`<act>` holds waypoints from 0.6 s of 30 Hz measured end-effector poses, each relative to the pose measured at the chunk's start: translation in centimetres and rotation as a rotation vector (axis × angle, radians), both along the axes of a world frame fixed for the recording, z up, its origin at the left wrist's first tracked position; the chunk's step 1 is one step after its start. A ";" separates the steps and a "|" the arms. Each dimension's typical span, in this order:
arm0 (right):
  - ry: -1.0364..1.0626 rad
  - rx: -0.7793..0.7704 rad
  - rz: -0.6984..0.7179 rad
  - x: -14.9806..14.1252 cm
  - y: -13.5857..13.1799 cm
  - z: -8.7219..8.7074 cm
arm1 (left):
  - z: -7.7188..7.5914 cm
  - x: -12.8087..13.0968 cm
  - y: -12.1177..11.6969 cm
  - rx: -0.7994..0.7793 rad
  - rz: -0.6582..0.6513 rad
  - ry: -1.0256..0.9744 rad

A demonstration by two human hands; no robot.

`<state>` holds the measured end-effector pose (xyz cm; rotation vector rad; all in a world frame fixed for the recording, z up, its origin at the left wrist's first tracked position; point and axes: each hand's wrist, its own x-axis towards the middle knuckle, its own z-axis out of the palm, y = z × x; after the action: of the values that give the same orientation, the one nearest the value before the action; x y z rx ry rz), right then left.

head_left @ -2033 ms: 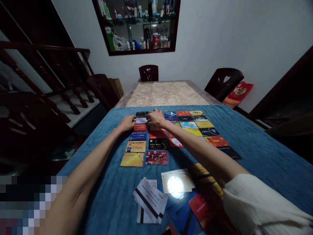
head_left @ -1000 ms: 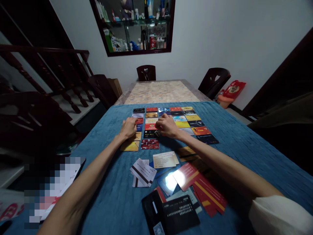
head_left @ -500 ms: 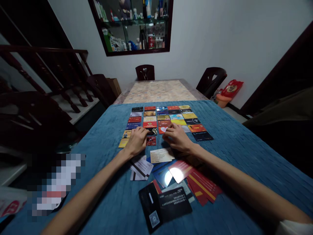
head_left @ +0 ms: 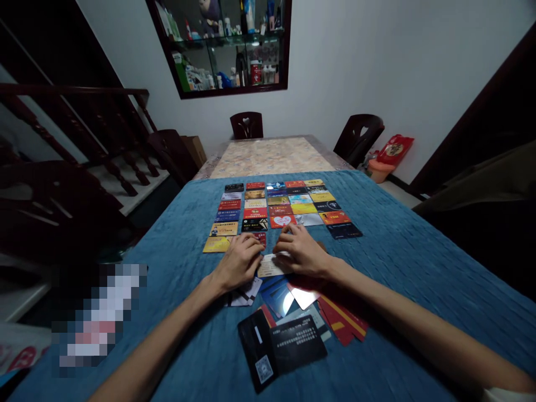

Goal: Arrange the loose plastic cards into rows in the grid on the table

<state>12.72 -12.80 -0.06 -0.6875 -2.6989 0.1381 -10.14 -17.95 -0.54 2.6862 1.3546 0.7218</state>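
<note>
My left hand (head_left: 240, 259) hovers or rests over the front-left cards with its fingers loosely bent and nothing visible in them. It partly covers a dark red card (head_left: 260, 238) and sits beside a gold card (head_left: 214, 244). To its right, my right hand (head_left: 300, 249) curves its spread fingers over a cream card (head_left: 270, 267); I see nothing held. Beyond both hands, cards lie face up in columns, among them a red card with a white heart (head_left: 283, 221) and a black-and-gold card (head_left: 254, 224). Whether the fingertips touch any card is hard to tell.
Nearer me is a loose pile: white striped cards (head_left: 248, 293), blue cards (head_left: 277, 295), red cards (head_left: 341, 321) and black cards (head_left: 298, 345). A blue cloth (head_left: 397, 312) covers the table's near part. Chairs (head_left: 359, 134) stand around it. A blurred-out object (head_left: 103, 312) lies left.
Both hands have drawn back toward me from the far-left cards, over the laid-out columns to the near pile. The white card placed between the fingers earlier now lies in the left column.
</note>
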 end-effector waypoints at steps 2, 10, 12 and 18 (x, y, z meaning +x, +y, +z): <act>-0.039 -0.009 0.003 0.0 -0.3 0.3 | 0.1 0.1 -0.4 -0.024 -0.016 0.010; -0.179 -0.070 0.049 0.8 -0.8 1.5 | 0.7 0.9 -1.5 -0.101 -0.082 0.098; -0.198 -0.077 0.053 0.9 -0.7 1.6 | 0.6 0.8 -1.5 -0.101 -0.075 0.098; -0.204 -0.086 0.070 1.2 -0.6 1.6 | 0.6 0.6 -1.4 -0.119 -0.057 0.104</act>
<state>13.93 -13.39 1.51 -0.6653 -2.9291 0.2137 -9.57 -19.32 0.05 2.6895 1.2915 0.4858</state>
